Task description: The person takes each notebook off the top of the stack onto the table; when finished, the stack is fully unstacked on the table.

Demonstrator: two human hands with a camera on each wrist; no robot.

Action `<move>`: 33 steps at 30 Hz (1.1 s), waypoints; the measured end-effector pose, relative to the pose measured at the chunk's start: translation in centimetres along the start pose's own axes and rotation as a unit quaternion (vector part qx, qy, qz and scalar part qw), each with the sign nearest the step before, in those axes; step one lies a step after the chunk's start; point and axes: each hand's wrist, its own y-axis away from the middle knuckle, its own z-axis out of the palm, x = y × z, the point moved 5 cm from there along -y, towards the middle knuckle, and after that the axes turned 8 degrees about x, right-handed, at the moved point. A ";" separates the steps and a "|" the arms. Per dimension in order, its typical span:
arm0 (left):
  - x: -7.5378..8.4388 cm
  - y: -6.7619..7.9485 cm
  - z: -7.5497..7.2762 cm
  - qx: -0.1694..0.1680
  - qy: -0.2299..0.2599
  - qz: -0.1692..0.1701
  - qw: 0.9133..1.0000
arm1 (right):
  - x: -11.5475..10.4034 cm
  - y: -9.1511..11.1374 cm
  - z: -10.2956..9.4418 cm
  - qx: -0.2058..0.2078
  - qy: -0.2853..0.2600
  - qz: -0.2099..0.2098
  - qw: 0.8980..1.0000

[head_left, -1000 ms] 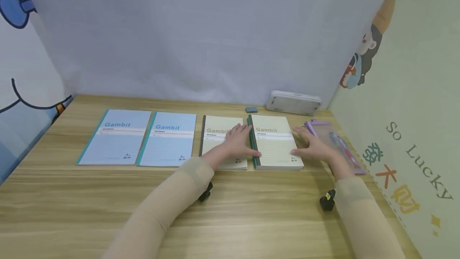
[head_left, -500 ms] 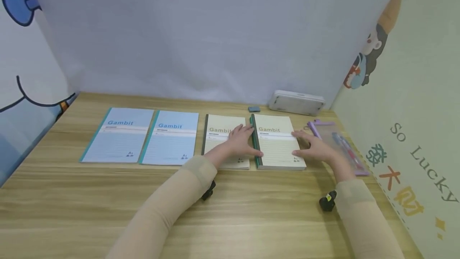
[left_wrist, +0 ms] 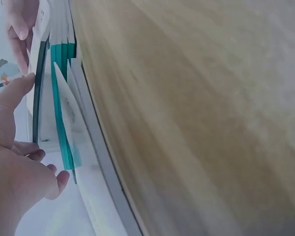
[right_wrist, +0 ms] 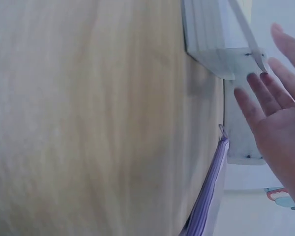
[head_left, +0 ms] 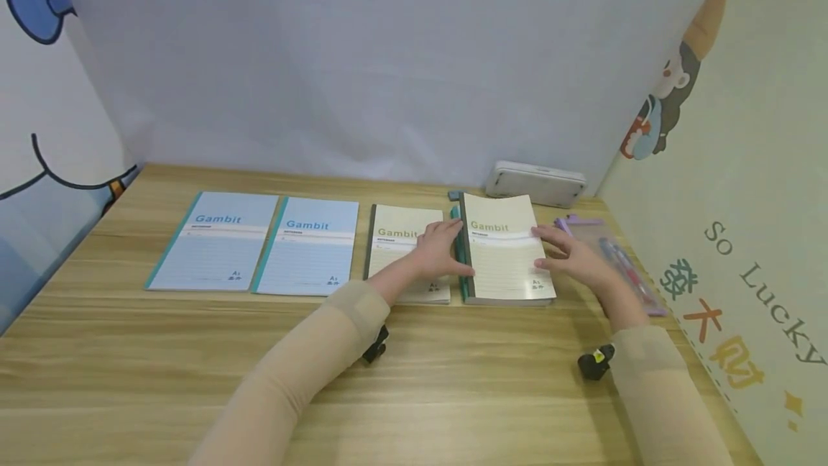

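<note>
A cream Gambit notebook with a dark spine is raised off a stack on the right side of the table, apart from the teal-spined notebooks beneath it. My left hand holds its spine edge, thumb near the front and fingertips farther back. At the opposite edge my right hand holds it with thumb and fingertips, as the right wrist view shows the thin lifted cover. Another cream notebook lies left of the stack, partly hidden under my left hand and wrist.
Two blue Gambit notebooks lie side by side at the left. Behind the stack are a small grey-blue eraser and a white case. A purple-edged clear pouch with pens lies by the right wall.
The top cream notebook has risen off the stack and shifted slightly back and right, between both hands. It now partly covers the eraser. The other notebooks stay in place.
</note>
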 end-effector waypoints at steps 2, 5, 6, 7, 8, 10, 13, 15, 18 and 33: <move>0.3 0.1 -0.3 0.007 0.017 0.007 1.000 | -0.4 0.0 -0.1 0.006 -0.004 0.001 1.000; 0.8 0.2 -0.7 0.019 0.048 0.017 0.999 | -1.2 0.2 -0.4 0.019 -0.011 0.004 1.000; 1.0 0.2 -0.8 0.023 0.057 0.018 0.998 | -1.4 0.3 -0.6 0.022 -0.016 0.002 1.000; 1.1 0.3 -0.9 0.027 0.071 0.017 0.997 | -1.7 0.3 -0.7 0.027 -0.021 0.002 0.999; 1.2 0.4 -1.1 0.032 0.083 0.015 0.996 | -2.0 0.4 -0.7 0.031 -0.030 0.002 0.999; 1.3 0.5 -1.4 0.042 0.110 0.010 0.993 | -2.5 0.4 -0.9 0.038 -0.053 0.001 0.998; 1.3 0.6 -1.9 0.061 0.150 0.007 0.987 | -3.4 0.3 -1.0 0.047 -0.089 0.004 0.995; 1.3 0.6 -2.4 0.073 0.169 0.008 0.983 | -4.0 0.2 -1.0 0.053 -0.109 0.006 0.993; 1.1 0.8 -3.3 0.083 0.193 0.007 0.978 | -5.0 0.1 -1.0 0.062 -0.112 0.008 0.992; 0.4 2.2 -8.9 0.125 0.299 -0.014 0.946 | -9.4 -0.3 -0.7 0.129 -0.110 -0.032 0.985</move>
